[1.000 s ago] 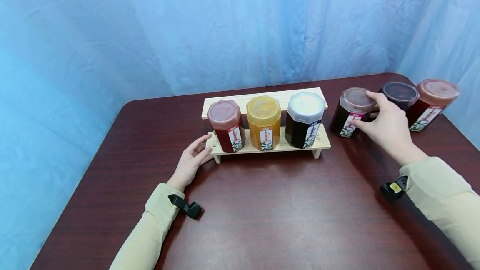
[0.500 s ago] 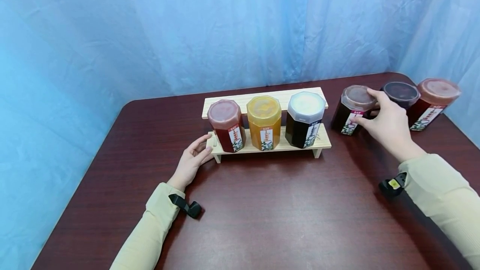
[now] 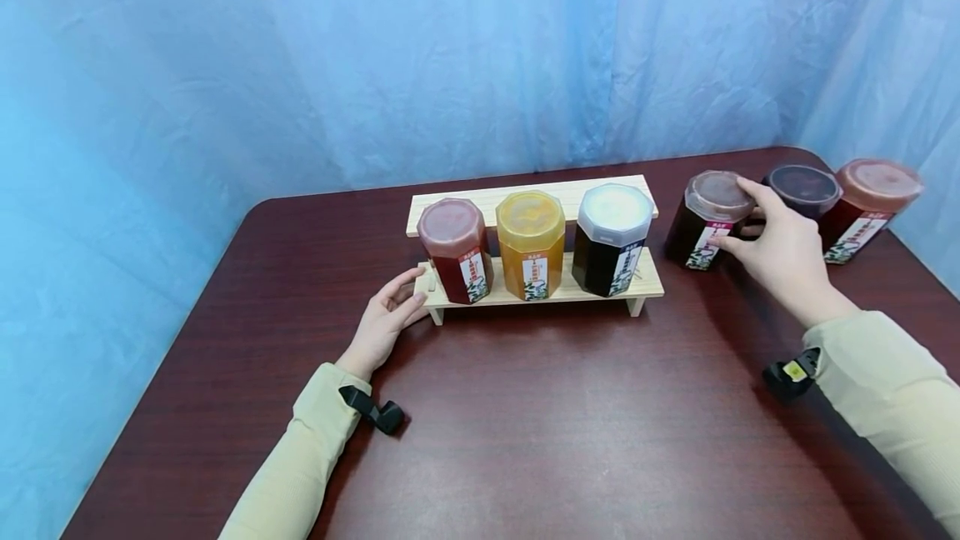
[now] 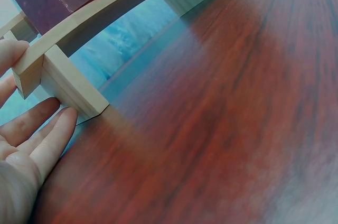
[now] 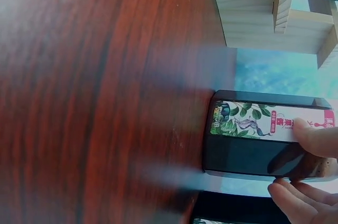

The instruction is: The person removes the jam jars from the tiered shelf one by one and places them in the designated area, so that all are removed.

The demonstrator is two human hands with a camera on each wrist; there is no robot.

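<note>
In the head view a light wooden rack (image 3: 647,273) with a raised back board stands mid-table. On its lower front shelf are a red jar (image 3: 457,252), a yellow jar (image 3: 527,261) and a dark jar with a pale lid (image 3: 600,261). My left hand (image 3: 377,325) holds the rack's left end, thumb and fingertips at the shelf corner, other fingers against the leg (image 4: 74,84). Right of the rack, my right hand (image 3: 783,252) grips a dark jar with a pink-topped label (image 3: 684,232), thumb on the label (image 5: 245,120). The jar is upright, its base at the tabletop.
Close behind the right hand stand another dark jar (image 3: 802,186) and a red jar (image 3: 855,219), near the table's right edge. Blue curtains (image 3: 450,65) hang behind and beside the dark red wooden table (image 3: 525,415).
The gripped dark jar has shifted slightly away toward the back with my right hand. My left hand stays at the rack's end, and the rack's jars keep their places.
</note>
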